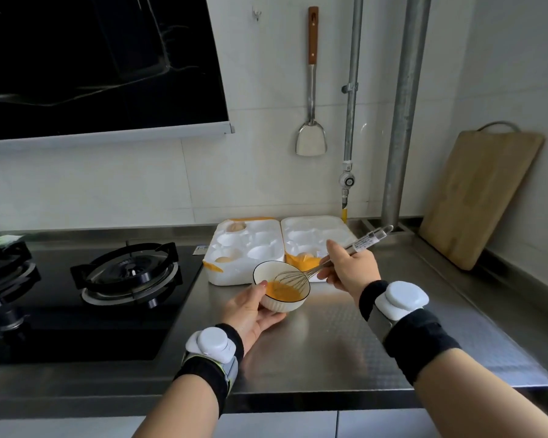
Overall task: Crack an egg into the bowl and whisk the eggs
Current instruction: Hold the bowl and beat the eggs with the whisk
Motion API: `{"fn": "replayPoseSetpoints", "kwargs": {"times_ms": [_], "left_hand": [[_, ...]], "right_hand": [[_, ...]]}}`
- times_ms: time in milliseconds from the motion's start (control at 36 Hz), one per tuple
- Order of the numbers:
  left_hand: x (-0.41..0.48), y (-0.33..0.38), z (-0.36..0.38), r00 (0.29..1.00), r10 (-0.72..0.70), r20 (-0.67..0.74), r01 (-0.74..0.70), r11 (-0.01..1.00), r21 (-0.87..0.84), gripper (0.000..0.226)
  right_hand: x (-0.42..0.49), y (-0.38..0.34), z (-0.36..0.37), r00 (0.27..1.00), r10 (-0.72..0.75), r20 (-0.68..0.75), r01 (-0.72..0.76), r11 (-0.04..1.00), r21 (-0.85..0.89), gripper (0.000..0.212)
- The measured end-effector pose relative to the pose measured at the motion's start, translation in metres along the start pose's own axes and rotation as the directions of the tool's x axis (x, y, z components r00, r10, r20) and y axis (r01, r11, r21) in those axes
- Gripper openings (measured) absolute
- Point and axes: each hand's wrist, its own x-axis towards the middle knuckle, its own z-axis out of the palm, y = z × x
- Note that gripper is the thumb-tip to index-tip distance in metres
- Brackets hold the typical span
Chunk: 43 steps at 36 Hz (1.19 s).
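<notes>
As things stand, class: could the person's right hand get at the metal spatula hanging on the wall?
Probably not yet. The right hand is shut on the whisk, whose wires sit in the bowl. The spatula hangs unobstructed above the egg tray; it would need to free the whisk first.

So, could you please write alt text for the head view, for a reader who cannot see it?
A person's left hand tilts a white bowl of beaten yellow egg while the right hand holds a metal whisk in it, above a steel counter. An open egg carton sits behind, a gas hob to the left.
</notes>
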Motion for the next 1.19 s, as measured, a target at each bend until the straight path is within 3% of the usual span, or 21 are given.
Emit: {"fn": "replayPoseSetpoints", "kwargs": {"times_ms": [667,917,1083,1194], "left_hand": [[0.0028,-0.0015,-0.003,1.0,-0.002,0.006,0.002,1.0,-0.007,0.023],[0.0017,-0.002,-0.002,1.0,-0.004,0.011,0.004,1.0,-0.01,0.021],[0.0048,-0.0011,-0.0039,1.0,-0.003,0.01,0.003,1.0,-0.019,0.024],[0.0065,-0.0027,-0.0051,1.0,-0.003,0.024,0.003,1.0,-0.025,0.027]], "right_hand": [[-0.0037,-0.0022,0.0041,0.997,-0.071,-0.019,0.071,0.997,0.01,0.05],[-0.0033,-0.0032,0.004,0.992,-0.122,-0.042,0.12,0.991,-0.059,0.048],[-0.0027,-0.0087,0.0047,0.996,-0.09,-0.012,0.09,0.996,-0.012,0.049],[-0.0021,-0.0061,0.0023,0.997,-0.072,-0.007,0.071,0.995,-0.073,0.05]]}}
